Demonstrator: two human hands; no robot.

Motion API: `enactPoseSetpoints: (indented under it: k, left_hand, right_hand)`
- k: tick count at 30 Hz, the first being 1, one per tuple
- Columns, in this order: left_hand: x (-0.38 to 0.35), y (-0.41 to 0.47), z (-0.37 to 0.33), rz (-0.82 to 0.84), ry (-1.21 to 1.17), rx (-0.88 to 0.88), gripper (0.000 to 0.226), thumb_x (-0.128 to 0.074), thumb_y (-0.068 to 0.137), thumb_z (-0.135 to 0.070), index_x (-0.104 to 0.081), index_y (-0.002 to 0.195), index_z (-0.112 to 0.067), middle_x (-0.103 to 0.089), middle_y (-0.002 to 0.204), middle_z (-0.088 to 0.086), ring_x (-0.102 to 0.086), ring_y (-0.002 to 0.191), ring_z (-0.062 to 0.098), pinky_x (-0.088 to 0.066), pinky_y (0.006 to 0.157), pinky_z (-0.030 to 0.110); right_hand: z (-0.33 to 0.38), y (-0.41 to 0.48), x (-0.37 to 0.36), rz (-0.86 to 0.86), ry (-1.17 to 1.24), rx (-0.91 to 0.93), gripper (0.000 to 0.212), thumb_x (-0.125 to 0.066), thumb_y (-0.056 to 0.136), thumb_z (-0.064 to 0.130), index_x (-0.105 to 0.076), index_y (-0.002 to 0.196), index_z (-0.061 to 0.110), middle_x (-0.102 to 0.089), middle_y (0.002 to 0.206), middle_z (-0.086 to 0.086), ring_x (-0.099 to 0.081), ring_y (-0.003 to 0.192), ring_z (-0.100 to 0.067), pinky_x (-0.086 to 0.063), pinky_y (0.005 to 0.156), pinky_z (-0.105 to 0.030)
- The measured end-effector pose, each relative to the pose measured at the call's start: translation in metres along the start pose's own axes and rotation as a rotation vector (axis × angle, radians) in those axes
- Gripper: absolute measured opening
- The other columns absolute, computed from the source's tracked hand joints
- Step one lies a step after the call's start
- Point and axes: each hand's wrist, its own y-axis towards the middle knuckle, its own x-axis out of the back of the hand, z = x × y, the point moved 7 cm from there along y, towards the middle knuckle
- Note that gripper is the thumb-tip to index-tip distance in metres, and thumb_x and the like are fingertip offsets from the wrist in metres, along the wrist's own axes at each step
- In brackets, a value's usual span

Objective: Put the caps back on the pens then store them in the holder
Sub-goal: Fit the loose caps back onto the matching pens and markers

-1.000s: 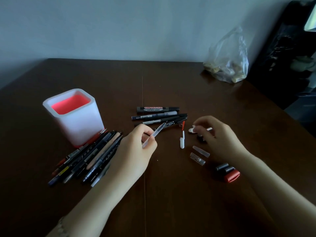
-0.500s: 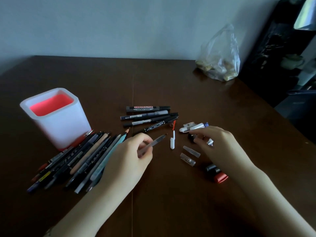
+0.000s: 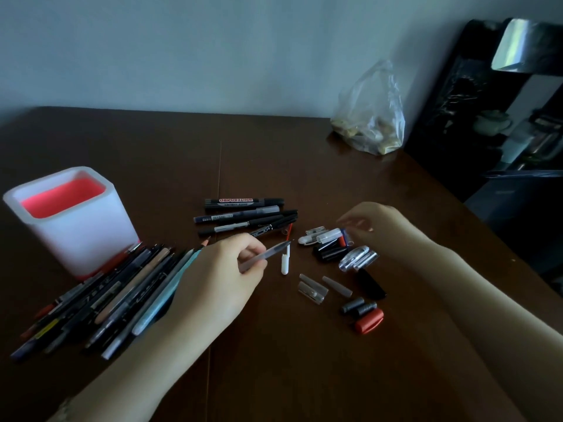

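Left hand (image 3: 219, 275): thumb and fingers are curled and clamped on a translucent grey pen (image 3: 265, 254); the bare tip points up and to the right, away from the palm.
Right hand (image 3: 377, 229): raised just above the heap of loose caps (image 3: 335, 248), fingers bent downward. It is blurred, so whether the fingertips pinch anything cannot be told.
Gap between hands: the pen tip stops short of the right hand, with the heap of loose caps between them.
Readable text: "WHITEBOARD" in red on the black marker (image 3: 243, 202), printed upside down to the viewer. Print on the other pens is too small to read.
Capped pens: the marker and the dark pens (image 3: 243, 222) beside it lie side by side beyond the left hand's knuckles.
White piece (image 3: 285, 263): lies on the table (image 3: 274, 360) directly below the held pen's tip; cap or short pen cannot be told.
Clear caps (image 3: 312, 289): on the table to the right of the left hand, nearer the viewer than the right hand.
Black cap (image 3: 370, 283), grey caps (image 3: 358, 306), red cap (image 3: 369, 320): grouped under the right forearm's inner side.
Pile of pens (image 3: 122, 293): fanned out just left of the left hand, partly under the wrist.
Holder (image 3: 91, 239): white walls, red inside, upright, left of the left hand, touching the far end of the pile.
Plastic bag (image 3: 370, 117): well beyond the right hand, at the wall.
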Motion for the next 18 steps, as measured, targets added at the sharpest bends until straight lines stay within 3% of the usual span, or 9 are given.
enactPoseSetpoints:
  k: [3,8,11,13,15,18]
  left_hand:
    - [0.001,0.008,-0.001,-0.051,0.014,-0.001,0.012,-0.062,0.085,-0.016,-0.066,0.096,-0.02,-0.061,0.083,-0.009,-0.056,0.074,0.007,-0.043,0.06,0.017]
    - [-0.002,0.006,-0.003,-0.162,0.015,0.002,0.012,-0.063,0.084,-0.014,-0.066,0.095,-0.019,-0.059,0.08,-0.012,-0.055,0.069,0.005,-0.042,0.058,0.016]
    - [-0.011,0.002,-0.007,-0.152,0.055,-0.07,0.015,-0.064,0.083,-0.013,-0.066,0.097,-0.017,-0.058,0.081,-0.011,-0.058,0.072,0.01,-0.041,0.059,0.014]
    - [-0.016,-0.001,-0.006,-0.134,0.071,-0.082,0.016,-0.063,0.083,-0.015,-0.065,0.099,-0.017,-0.057,0.082,-0.01,-0.057,0.072,0.008,-0.038,0.06,0.01]
    - [-0.018,-0.003,-0.005,-0.125,0.067,-0.096,0.017,-0.064,0.082,-0.013,-0.066,0.098,-0.016,-0.059,0.083,-0.008,-0.055,0.071,0.006,-0.036,0.06,0.008]
    - [-0.019,-0.005,-0.002,-0.123,0.061,-0.118,0.018,-0.069,0.077,-0.008,-0.068,0.095,-0.012,-0.064,0.08,-0.003,-0.057,0.069,0.008,-0.036,0.059,0.008]
  right_hand:
    - [0.015,0.014,-0.014,0.136,-0.038,0.08,0.023,-0.053,0.09,0.015,-0.064,0.109,0.022,-0.056,0.105,0.009,-0.054,0.094,-0.006,-0.039,0.08,-0.018]
    - [0.011,0.016,-0.018,0.259,-0.024,0.075,0.017,-0.057,0.088,0.021,-0.066,0.103,0.024,-0.062,0.098,0.011,-0.053,0.08,0.006,-0.04,0.068,-0.01]
    - [0.007,0.011,-0.017,0.309,0.009,0.076,0.018,-0.063,0.084,0.021,-0.066,0.102,0.025,-0.065,0.101,0.011,-0.058,0.087,0.003,-0.048,0.083,-0.017]
    - [0.007,0.005,-0.017,0.34,0.03,0.092,0.017,-0.063,0.084,0.021,-0.067,0.099,0.027,-0.064,0.097,0.017,-0.058,0.084,0.009,-0.046,0.081,-0.011]
    - [0.004,0.0,-0.011,0.321,0.034,0.101,0.017,-0.062,0.085,0.02,-0.068,0.095,0.032,-0.062,0.088,0.026,-0.056,0.077,0.016,-0.043,0.07,-0.002]
    - [-0.012,-0.003,0.007,0.192,0.017,0.052,0.021,-0.059,0.086,0.014,-0.069,0.092,0.031,-0.064,0.083,0.021,-0.059,0.079,0.008,-0.045,0.068,-0.008]
